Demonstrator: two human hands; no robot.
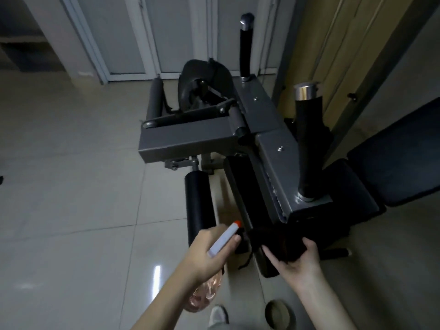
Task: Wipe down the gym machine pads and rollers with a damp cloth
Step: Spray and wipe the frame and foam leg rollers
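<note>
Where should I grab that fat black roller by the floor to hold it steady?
I'd grab the roller round its middle, coming from its left. It is a smooth round cylinder with open floor on that side, while the long black pad crowds its right.

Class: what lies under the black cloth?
The right hand cups the black cloth from below; its palm is hidden by the cloth. A long black machine pad runs behind it.

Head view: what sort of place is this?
Probably a small gym or home workout room: a grey steel exercise machine, its black foam roller and seat pad, standing on a glossy tiled floor.
</note>
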